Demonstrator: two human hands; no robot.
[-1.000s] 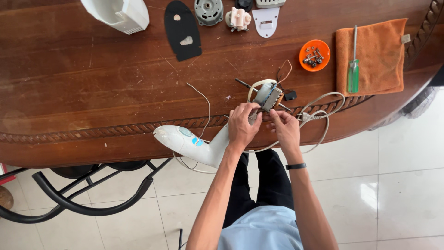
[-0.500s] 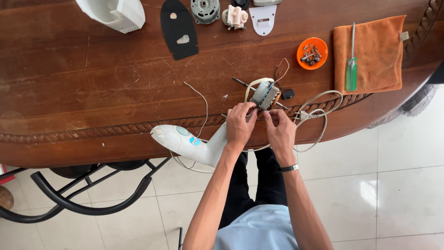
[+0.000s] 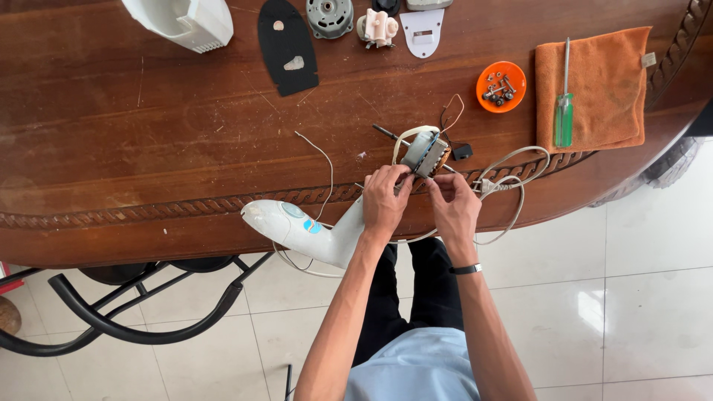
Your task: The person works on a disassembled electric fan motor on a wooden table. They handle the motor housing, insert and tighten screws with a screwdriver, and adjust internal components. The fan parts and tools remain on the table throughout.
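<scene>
A small electric motor (image 3: 425,153) with copper windings rests at the front edge of the wooden table (image 3: 148,148). My left hand (image 3: 384,200) grips its near side, fingers pinching at the motor and its wires. My right hand (image 3: 454,208) pinches the wires beside the motor on the right. A white plastic housing (image 3: 304,230) with a blue mark lies under my left wrist, overhanging the table edge. A thin white wire (image 3: 323,160) curls up from it. The white power cord (image 3: 505,186) loops to the right of my hands.
At the back lie a white casing (image 3: 182,22), a black plate (image 3: 286,48), another motor (image 3: 330,16), a beige gear part (image 3: 377,28) and a white cover (image 3: 423,31). An orange dish of screws (image 3: 500,86) sits beside an orange cloth (image 3: 594,85) bearing a green screwdriver (image 3: 564,111). A black chair frame (image 3: 134,319) stands below.
Both hands stay at the motor with only small finger shifts. The view has drifted slightly, so the table items sit a little lower in frame.
</scene>
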